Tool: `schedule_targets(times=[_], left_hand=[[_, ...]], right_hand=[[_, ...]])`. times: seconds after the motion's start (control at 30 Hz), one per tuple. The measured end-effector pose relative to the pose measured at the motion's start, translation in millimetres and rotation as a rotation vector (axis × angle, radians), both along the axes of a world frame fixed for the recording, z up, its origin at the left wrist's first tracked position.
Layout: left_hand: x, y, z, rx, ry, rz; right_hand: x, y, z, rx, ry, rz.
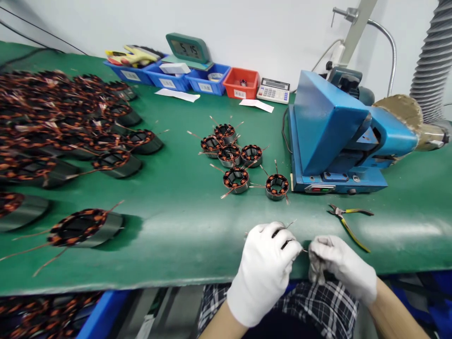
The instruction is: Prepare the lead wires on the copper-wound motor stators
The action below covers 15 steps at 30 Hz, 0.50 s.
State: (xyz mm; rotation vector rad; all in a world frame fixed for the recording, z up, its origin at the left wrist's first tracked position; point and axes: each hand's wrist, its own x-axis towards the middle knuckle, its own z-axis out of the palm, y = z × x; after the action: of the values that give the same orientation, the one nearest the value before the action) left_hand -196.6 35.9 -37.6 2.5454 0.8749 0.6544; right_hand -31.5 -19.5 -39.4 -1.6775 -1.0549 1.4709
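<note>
Both my hands wear white gloves and work at the near edge of the green table (183, 235). My left hand (263, 270) is closed around a small wound stator, mostly hidden; dark slots and a copper lead show between the fingers. My right hand (341, 266) pinches a thin copper wire end that runs toward the left hand. A cluster of several small stators (236, 155) with copper coils stands on the table beyond my hands.
Many larger stators (84, 226) crowd the left side. A blue machine (335, 136) with a ribbed hose stands at right. Yellow-handled pliers (348, 221) lie near it. Blue and red bins (243, 82), a clock and a calculator line the back wall.
</note>
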Motion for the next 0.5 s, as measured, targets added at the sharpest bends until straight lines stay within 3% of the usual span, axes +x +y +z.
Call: schedule_targets(times=[0.13, 0.2, 0.33, 0.5], left_hand=[[1, -1, 0.0, 0.015, 0.013, 0.007], [1, 0, -1.0, 0.017, 0.032, 0.009], [1, 2, -4.7, 0.063, 0.021, -0.017], [-1, 3, -7.2, 0.091, -0.001, -0.037]], right_hand=[[2, -7, -2.7, 0.335, -0.431, -0.023], [-4, -9, -6.5, 0.407, -0.48, -0.004], [-16, -4, -10.1, 0.235, -0.28, 0.043], [-4, 0, -3.3, 0.024, -0.021, 0.157]])
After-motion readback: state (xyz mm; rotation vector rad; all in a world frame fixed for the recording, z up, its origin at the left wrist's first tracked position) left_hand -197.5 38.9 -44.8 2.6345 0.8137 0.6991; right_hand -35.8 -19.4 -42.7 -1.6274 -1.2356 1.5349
